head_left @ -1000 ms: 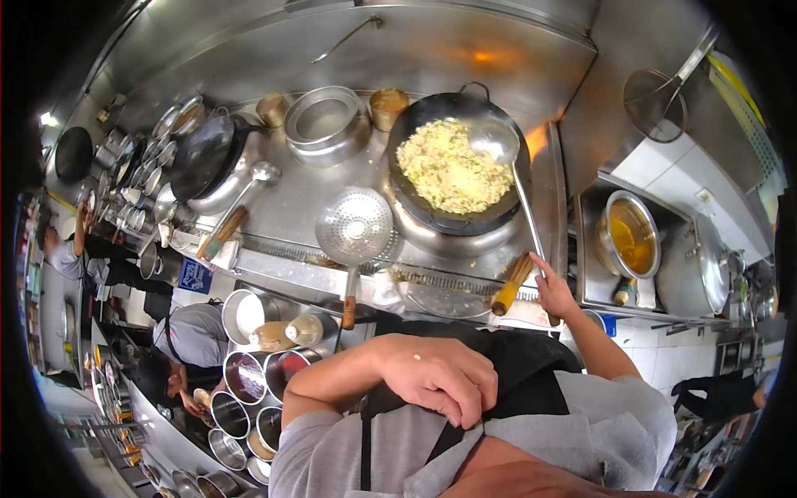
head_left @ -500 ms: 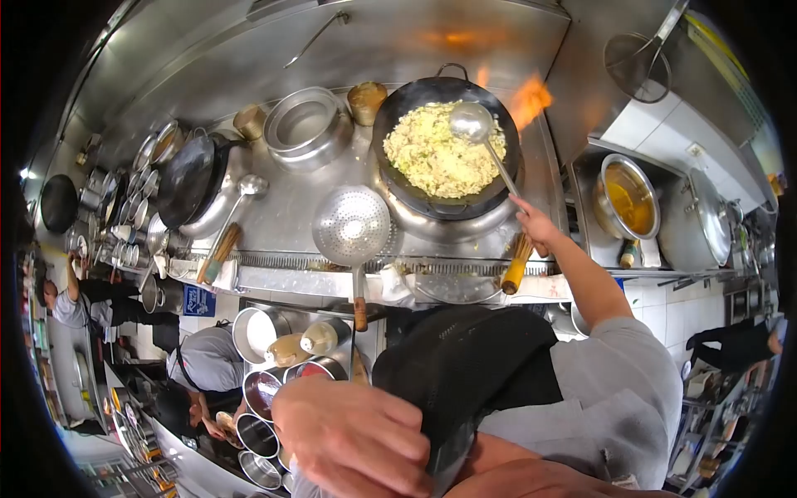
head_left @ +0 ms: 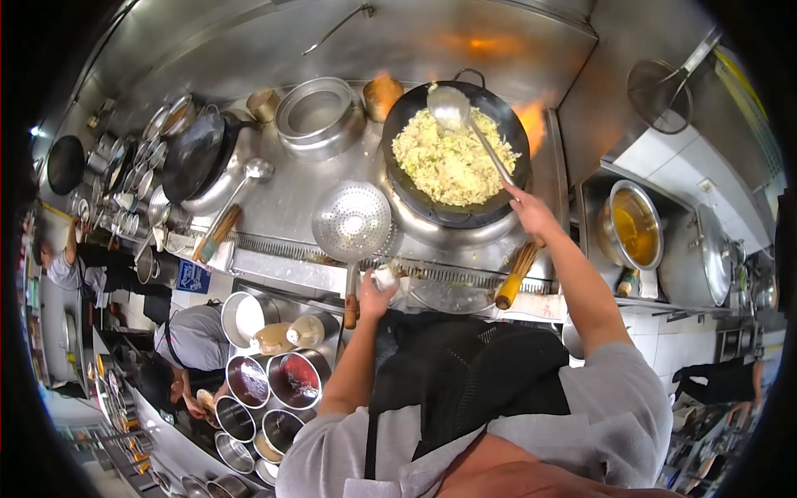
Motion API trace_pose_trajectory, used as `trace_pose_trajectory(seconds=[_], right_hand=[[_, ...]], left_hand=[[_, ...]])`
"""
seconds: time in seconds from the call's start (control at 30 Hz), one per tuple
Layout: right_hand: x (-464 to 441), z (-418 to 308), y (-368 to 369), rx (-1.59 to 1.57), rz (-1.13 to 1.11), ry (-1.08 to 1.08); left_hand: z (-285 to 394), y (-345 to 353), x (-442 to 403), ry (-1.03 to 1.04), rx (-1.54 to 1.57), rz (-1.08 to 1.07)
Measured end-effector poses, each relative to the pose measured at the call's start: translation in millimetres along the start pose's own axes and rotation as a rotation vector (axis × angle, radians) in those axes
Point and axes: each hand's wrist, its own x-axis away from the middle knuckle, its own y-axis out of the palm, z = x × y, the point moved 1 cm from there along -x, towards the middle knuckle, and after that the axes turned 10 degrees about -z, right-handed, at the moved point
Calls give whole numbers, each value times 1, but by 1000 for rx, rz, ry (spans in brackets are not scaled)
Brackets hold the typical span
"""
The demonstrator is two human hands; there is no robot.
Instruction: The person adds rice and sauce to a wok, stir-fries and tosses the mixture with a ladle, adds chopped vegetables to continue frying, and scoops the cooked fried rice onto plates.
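Observation:
My right hand (head_left: pixel 531 213) is closed round the handle of a metal ladle (head_left: pixel 451 108), whose bowl rests at the upper left of the food. Yellowish rice-like food (head_left: pixel 448 162) with green bits fills much of the black wok (head_left: pixel 515 141). Flames show to the wok's right. At the counter's front edge, my left hand (head_left: pixel 376 296) has its fingers bent round a white cloth (head_left: pixel 386 277). Just left of that hand lies the wooden handle of a perforated skimmer (head_left: pixel 352 222). A bamboo brush (head_left: pixel 519 275) lies below my right hand.
Stacked metal pots (head_left: pixel 320 116) stand behind the skimmer. Another wok (head_left: pixel 195 158) and ladle are at left. Several containers (head_left: pixel 295 379) stand at lower left beside two bottles. A bowl of orange liquid (head_left: pixel 635 228) is at right. Other people are at work on both sides.
My left hand has gone from before my chest to the cloth at the counter edge and closed on it. My right hand has moved the ladle toward the wok's upper left.

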Motion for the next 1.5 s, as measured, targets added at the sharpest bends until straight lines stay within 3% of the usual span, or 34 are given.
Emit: trace_pose_trajectory(seconds=[0.07,0.17,0.27,0.33,0.37,0.4,0.43,0.47,0.5,0.57,0.6,0.63,0.73,0.8,0.83,0.9,0.93,1.0,1.03,1.13,1.2,1.27,1.33,1.43,1.5], right_hand=[[6,19,6,261,349,-451],[22,29,34,127,204,-366],[-14,53,60,6,42,-278],[-31,62,65,-334,-247,-182],[-10,48,55,-91,-167,-180],[-1,53,50,-92,-164,-187],[16,71,52,-61,13,-311],[30,85,48,-28,195,-428],[37,91,38,-25,200,-420],[65,97,28,-329,-8,-528],[94,68,9,-397,-110,-314],[108,49,-11,-323,-101,-276],[118,30,-21,-139,-67,-302],[105,42,10,253,283,-375],[110,24,21,253,163,-91],[57,79,60,412,271,-110],[34,93,69,426,279,-107],[6,112,72,493,89,-39],[26,80,48,463,56,-20],[84,61,10,438,114,-176],[102,61,12,396,112,-108],[108,83,27,351,166,-72],[110,92,20,265,99,-89],[182,76,-9,196,-69,-193],[222,75,-29,169,-129,-199]], left_hand=[[11,-1,5,26,-38,-44],[19,-4,9,9,-299,-65],[20,-6,-2,-11,-311,-158],[37,-14,0,-21,-281,-190],[45,-21,1,-37,-201,-186],[54,-30,-4,-48,-117,-176],[73,-48,1,-102,304,-338],[73,-55,3,-43,540,-265],[87,-66,4,-44,742,-211],[124,-92,16,-91,1051,-185],[138,-99,13,-117,1157,-218],[141,-96,-1,-48,1132,-289],[107,-41,-65,-246,1141,-298],[144,-2,-76,-345,1114,-381],[162,15,-83,-397,1063,-432],[188,45,-99,-459,919,-476],[197,59,-106,-466,833,-466],[210,73,-107,-459,876,-471],[203,83,-114,-492,862,-477],[209,83,-126,-497,898,-493],[191,99,-150,-512,1258,-629],[161,136,-172,-628,1206,-589],[193,124,-150,-529,905,-479],[206,80,-69,-412,1361,-566],[271,30,11,-560,1299,-390]])
